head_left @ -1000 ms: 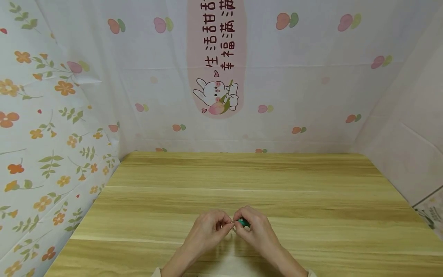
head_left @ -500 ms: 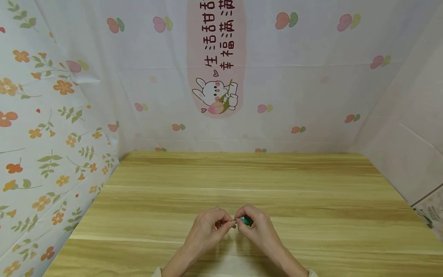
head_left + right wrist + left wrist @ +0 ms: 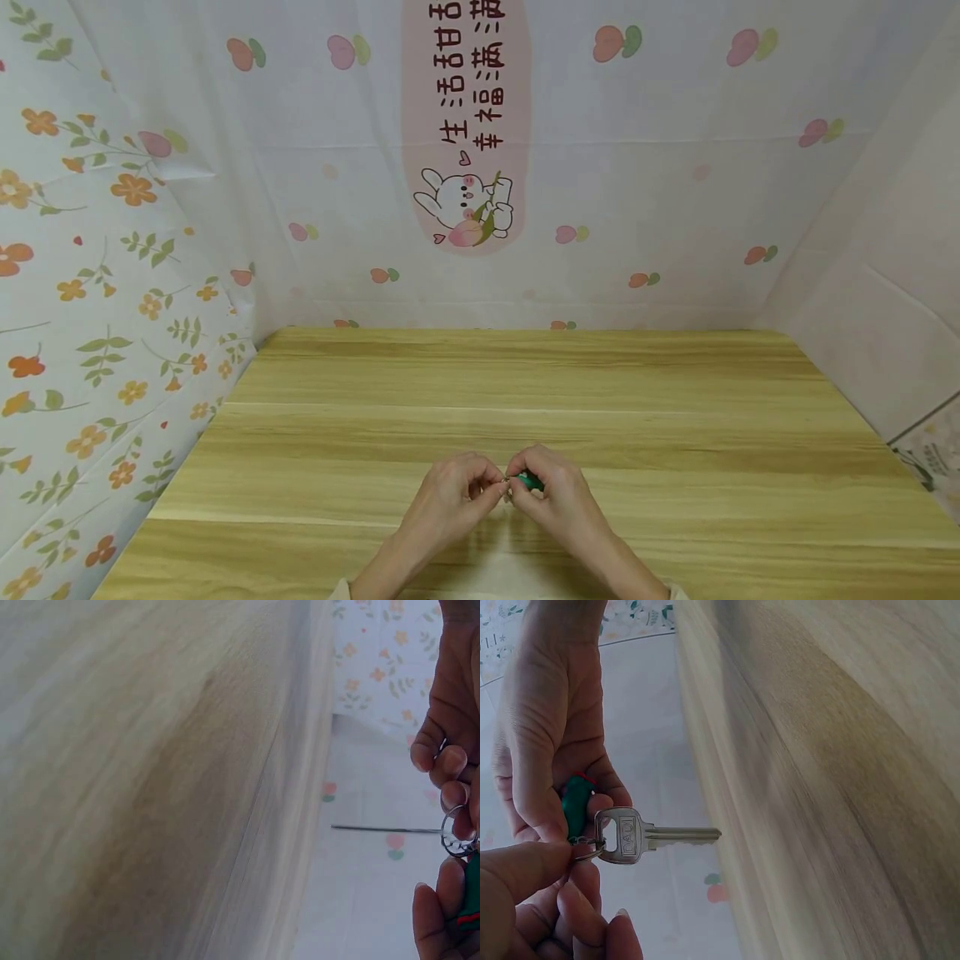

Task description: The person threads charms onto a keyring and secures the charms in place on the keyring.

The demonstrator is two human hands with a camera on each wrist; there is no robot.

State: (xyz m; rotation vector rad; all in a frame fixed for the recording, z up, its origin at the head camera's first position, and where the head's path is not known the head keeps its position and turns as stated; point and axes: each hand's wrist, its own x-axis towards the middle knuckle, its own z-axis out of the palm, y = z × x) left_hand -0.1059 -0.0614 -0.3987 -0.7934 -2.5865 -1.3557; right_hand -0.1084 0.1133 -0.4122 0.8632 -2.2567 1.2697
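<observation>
In the head view both hands meet over the front middle of the table. My left hand (image 3: 457, 492) pinches a thin metal key ring (image 3: 444, 838) between thumb and finger. On that ring hangs a silver key (image 3: 627, 838), its blade sticking out level, away from the fingers in the left wrist view. My right hand (image 3: 555, 496) holds a small green charm (image 3: 576, 804) with a red edge, linked by a short chain (image 3: 581, 841) to the ring. Fingers hide much of the charm, so its full shape does not show. Edge-on, the key looks like a thin line in the right wrist view.
The wood-grain table (image 3: 480, 400) lies below the hands. A white cloth (image 3: 660, 192) with printed fruit hangs behind it, and a flower-print cloth (image 3: 135, 333) covers the left side. Another pale sheet (image 3: 885, 292) stands along the right.
Half a second ago the right hand had shifted slightly right with the green charm; now it is back closer to the left hand. Both hands keep their hold.
</observation>
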